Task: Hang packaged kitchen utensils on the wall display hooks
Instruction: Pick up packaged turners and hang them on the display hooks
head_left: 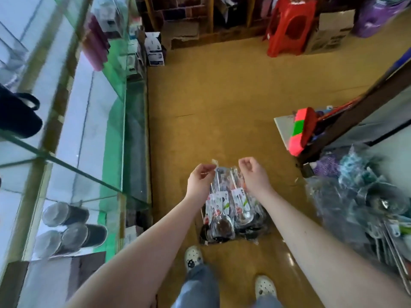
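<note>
Above the floor, left hand tight on packaged utensils; right hand, grip unclear; labels illegible.

Floor ochre; stool red; utensil packs clear, white-red-green labels; shoes white, black-spotted.

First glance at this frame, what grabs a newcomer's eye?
At centre, the left hand pinches the top of a bundle of packaged ladles held over the yellow floor. The right hand is curled beside it, and its grip is unclear. Next come the red plastic stool at top right and the glass display case along the left.
</note>
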`<state>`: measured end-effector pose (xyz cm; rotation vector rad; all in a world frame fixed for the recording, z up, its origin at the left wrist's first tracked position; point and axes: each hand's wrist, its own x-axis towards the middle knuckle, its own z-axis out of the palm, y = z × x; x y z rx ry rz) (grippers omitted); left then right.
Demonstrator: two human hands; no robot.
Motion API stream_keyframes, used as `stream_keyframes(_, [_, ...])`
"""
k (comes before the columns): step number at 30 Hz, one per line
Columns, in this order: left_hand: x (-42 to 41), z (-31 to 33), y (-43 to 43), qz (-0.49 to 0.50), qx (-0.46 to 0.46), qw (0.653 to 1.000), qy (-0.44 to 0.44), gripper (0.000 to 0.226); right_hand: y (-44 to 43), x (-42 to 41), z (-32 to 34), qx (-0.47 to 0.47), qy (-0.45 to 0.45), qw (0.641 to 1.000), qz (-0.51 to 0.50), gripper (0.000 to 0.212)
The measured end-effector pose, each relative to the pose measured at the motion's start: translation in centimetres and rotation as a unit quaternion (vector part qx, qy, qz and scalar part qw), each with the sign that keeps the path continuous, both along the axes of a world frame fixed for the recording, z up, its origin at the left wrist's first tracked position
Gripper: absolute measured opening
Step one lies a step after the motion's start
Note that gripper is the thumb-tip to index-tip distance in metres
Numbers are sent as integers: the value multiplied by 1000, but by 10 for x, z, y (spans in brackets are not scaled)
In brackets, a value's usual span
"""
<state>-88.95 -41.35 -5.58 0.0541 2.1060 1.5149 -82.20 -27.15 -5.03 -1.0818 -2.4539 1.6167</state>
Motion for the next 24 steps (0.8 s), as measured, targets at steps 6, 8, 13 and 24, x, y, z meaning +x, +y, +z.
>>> stream_keyframes(6, [-39,-26,-10,-14,3,999,-34,16,-13,-12,-26,2,-33,999,-30,30])
stream_keyframes(8, [-45,-42,-14,-1,-1,999,-55,21,-18,-13,-41,2,-49,998,-34,30])
stream_keyframes(13, [-53,-94,-23,24,-4,997,-77,22,-22,-14,-101,-28,-82,996,-28,28])
stream_keyframes(24, [-63,-321,-11,31,-19,997,-65,16,-8,-24,-354,-39,-118,992,-35,27])
